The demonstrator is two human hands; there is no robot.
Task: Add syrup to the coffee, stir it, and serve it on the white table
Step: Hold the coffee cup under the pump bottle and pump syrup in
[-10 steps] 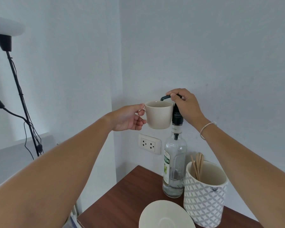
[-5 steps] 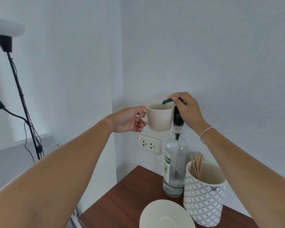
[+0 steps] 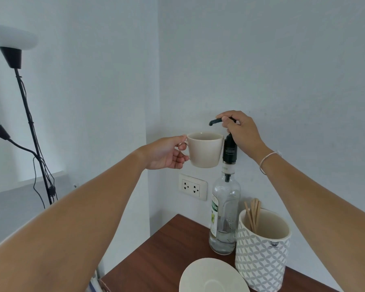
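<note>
My left hand (image 3: 167,153) grips the handle of a beige coffee cup (image 3: 204,149) and holds it in the air, upright, beside the neck of a clear glass syrup bottle (image 3: 224,209). The bottle stands on a dark wooden table (image 3: 162,256) and carries a black pump (image 3: 230,147). My right hand (image 3: 241,131) rests on the pump head, whose spout (image 3: 213,121) sits a little above the cup's rim. The cup's contents are hidden by its rim.
A cream saucer (image 3: 213,277) lies at the table's front. A patterned white pot (image 3: 261,249) holding wooden stir sticks (image 3: 253,213) stands right of the bottle. A wall socket (image 3: 192,186) is behind, and a black floor lamp (image 3: 30,123) with cables stands at left.
The pump head has risen with my right hand on it, so the spout now sits clear above the cup's rim. The cup has stayed in about the same place.
</note>
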